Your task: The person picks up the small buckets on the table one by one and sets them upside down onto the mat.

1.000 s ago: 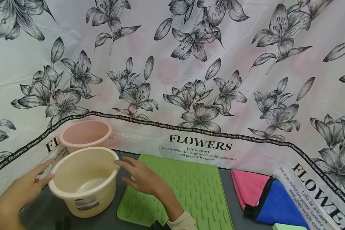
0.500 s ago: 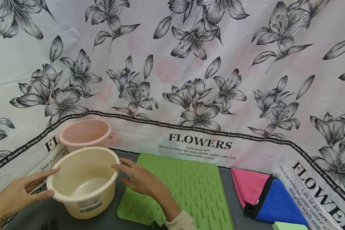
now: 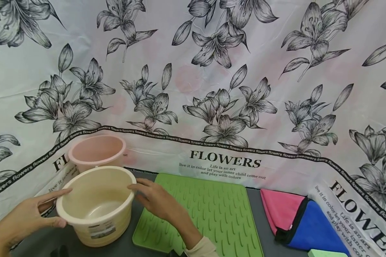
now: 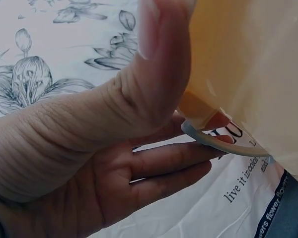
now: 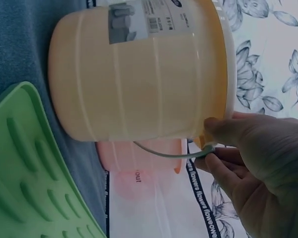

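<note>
A cream plastic bucket point(image 3: 99, 214) with a printed label on its front stands on the dark table at the left. My left hand point(image 3: 29, 217) grips its left rim, fingertips reaching over the edge and thumb against the outside. Opposite, my right hand point(image 3: 156, 196) holds the right rim, index finger over the top, thumb low on the outer side. The right wrist view has this thumb at the rim and other fingers around the end of the thin bucket handle point(image 5: 164, 154). In the left wrist view, the handle passes by the left fingers.
A pink bucket point(image 3: 97, 149) stands right behind the cream one. To the right lies a green ridged mat point(image 3: 199, 210), then a folded pink and blue cloth point(image 3: 315, 228) and a pale green block point(image 3: 326, 253). Flower-printed sheeting point(image 3: 193, 107) rises behind the table.
My left hand has come from beside the bucket onto its left rim. My right fingers have closed in on the right rim. The bucket's label has shifted slightly to the right.
</note>
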Demonstrator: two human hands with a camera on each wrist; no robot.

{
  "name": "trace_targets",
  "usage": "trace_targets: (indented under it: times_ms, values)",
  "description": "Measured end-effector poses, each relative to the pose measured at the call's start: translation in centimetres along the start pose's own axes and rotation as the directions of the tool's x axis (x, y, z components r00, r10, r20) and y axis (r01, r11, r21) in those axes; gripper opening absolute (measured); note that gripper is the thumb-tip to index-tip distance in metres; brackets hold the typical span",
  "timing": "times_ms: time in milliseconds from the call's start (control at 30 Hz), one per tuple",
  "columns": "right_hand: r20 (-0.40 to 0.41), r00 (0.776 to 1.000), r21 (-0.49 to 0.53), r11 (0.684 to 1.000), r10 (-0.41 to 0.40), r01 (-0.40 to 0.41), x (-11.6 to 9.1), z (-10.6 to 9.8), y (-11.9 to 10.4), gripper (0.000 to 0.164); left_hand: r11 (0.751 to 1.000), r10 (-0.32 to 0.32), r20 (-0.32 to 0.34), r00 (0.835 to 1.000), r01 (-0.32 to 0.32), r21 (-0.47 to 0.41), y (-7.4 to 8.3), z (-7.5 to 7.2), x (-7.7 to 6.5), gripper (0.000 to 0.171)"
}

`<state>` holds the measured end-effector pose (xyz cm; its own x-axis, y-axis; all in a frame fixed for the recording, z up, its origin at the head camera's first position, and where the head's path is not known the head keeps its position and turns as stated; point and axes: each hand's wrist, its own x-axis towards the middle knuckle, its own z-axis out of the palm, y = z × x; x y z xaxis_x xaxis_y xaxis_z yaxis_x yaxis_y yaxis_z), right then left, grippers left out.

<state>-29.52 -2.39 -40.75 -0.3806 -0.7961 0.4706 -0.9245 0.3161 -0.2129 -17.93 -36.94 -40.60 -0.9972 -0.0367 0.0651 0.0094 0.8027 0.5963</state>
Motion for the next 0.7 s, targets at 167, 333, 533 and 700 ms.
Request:
trace_targets:
  times_ms: [167,333,533,700]
  values:
    - [-0.093,0.995,0.031,0.999,0.040,-0.037,-0.1,-0.1,0.0,0.033,1.000,0.014,-0.012,1.000,-0.014,-0.020,0.2,0.1,0.3,0.091]
    - [-0.169,0.984,0.036,0.998,0.049,-0.044,-0.3,-1.2,-0.3,0.034,0.999,0.014,-0.039,0.999,-0.015,-0.044,1.1,0.0,0.4,0.091]
    - [-0.229,0.973,0.000,0.999,0.042,-0.043,-0.6,-3.5,-0.5,0.032,0.998,0.050,-0.062,0.997,-0.053,-0.046,2.2,0.0,0.8,0.092]
    - [-0.296,0.955,0.000,0.999,0.037,-0.039,-1.4,-5.5,-0.4,0.029,0.991,0.111,-0.077,0.991,-0.116,-0.066,3.8,0.1,1.1,0.091]
